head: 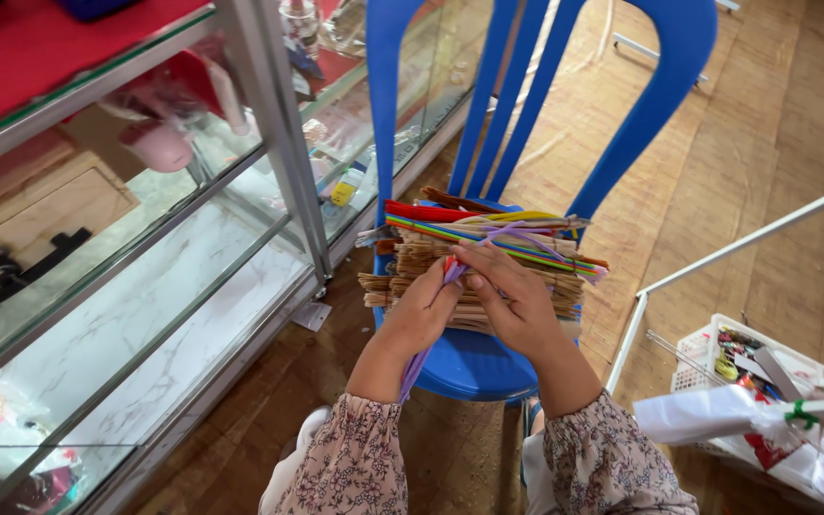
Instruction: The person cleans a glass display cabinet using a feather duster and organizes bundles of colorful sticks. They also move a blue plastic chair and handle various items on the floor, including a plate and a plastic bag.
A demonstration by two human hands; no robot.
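Both hands, L point(422, 310) & R point(517, 300), pinch purple strips point(450, 275) over stick stack point(479, 262) on blue chair point(469, 367) seat, front edge bare; glass cabinet point(145, 286) close left, white basket point(755, 381) right.

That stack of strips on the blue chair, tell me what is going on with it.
A person in floral sleeves works over a blue plastic chair that bears a stack of tan woven strips topped with coloured strips. The left hand pinches purple strips that hang down past the wrist. The right hand rests on the stack, fingers on the same purple strands. A glass display cabinet stands to the left, and a white basket of odds and ends sits to the right.
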